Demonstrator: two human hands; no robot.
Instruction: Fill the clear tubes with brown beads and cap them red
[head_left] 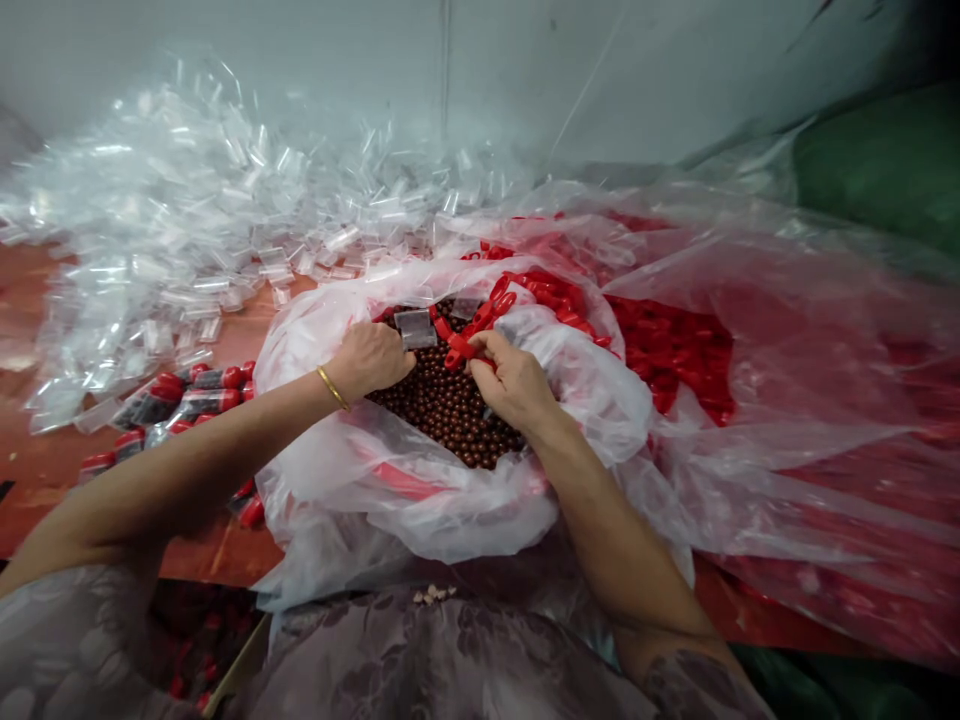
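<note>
The left hand is curled over the near rim of an open plastic bag, its fingers closed on a small clear tube held just above the bag's contents. A gold bangle sits on that wrist. The right hand is close beside it, fingertips pinched together on a red cap; whether the cap touches the tube is hard to tell from here, since the fingers cover the join.

The tube is short, transparent and looks empty, while the cap is bright red plastic. Under both hands the bag holds a heap of small dark brown beads, round and glossy. More red caps lie along the bag's far edge, and a larger clear bag to the right is full of them.

To the left, a cluster of filled tubes with red caps lies on the reddish-brown table. Beyond them a wide drift of empty clear tubes spreads across the table to a pale wall. A dark green sack stands at the far right.
</note>
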